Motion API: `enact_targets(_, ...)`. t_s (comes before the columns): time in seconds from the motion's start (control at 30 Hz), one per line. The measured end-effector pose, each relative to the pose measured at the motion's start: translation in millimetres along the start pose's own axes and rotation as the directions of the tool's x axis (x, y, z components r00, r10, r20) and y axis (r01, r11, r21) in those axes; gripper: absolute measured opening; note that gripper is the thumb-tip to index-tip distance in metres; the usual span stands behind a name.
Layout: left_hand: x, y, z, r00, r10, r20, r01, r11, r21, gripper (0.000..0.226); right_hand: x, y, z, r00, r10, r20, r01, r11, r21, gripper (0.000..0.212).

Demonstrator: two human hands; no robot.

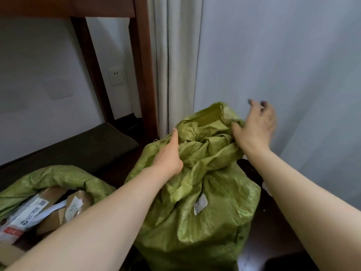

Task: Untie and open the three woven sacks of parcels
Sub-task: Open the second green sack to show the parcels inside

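Note:
A green woven sack (211, 202) stands in the middle, its neck bunched and knotted (203, 141) at the top, with a white label on its side. My left hand (170, 155) grips the gathered fabric on the left of the neck. My right hand (256, 126) hovers at the right of the neck with fingers spread, blurred, its thumb close to the fabric. At lower left a second green sack (58, 177) lies open, showing cardboard parcels (48, 208) with printed labels.
A dark wooden table leg (144, 75) and frame stand behind the sacks. A pale curtain (173, 65) hangs beside a grey wall (283, 65). A wall socket (116, 76) is at the back. The floor (273, 222) is dark.

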State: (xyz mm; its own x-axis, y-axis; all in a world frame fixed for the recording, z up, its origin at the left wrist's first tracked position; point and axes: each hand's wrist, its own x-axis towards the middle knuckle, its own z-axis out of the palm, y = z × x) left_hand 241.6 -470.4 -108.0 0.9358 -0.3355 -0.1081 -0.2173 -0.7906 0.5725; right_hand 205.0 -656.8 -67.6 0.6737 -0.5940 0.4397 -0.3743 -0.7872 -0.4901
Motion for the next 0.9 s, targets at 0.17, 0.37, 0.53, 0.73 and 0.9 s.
enact_targets(0.17,9.8,16.5,-31.7,0.983,0.156,-0.101,-0.152,0.987,0.049,0.078,-4.3,-29.7,5.1,0.846,0.072,0.528,-0.055,0.997,-0.048,0.085)
enact_targets(0.37,4.9,30.4,-34.1,0.968,-0.142,0.209,0.197,0.942,-0.272,0.038,-33.5,-21.7,37.5,0.685,0.159,0.711,-0.463,0.849,0.255,0.048)
enact_targets(0.53,16.4,5.6,-4.7,0.968,-0.241,0.069,0.248,0.876,-0.415,0.046,-26.0,-31.4,30.7,0.768,-0.052,0.639,-0.413,0.722,0.555,0.021)
enact_targets(0.73,39.8,-33.3,-61.4,0.806,-0.583,-0.104,0.304,0.557,-0.773,0.038,12.8,8.7,-5.1,0.934,-0.129,0.332,0.183,0.974,-0.136,0.022)
enact_targets(0.9,32.6,-13.3,-61.2,0.893,-0.434,-0.123,0.215,0.648,-0.731,0.010,5.1,-11.6,-4.0,0.882,-0.299,0.365,0.382,0.906,-0.182,0.039)
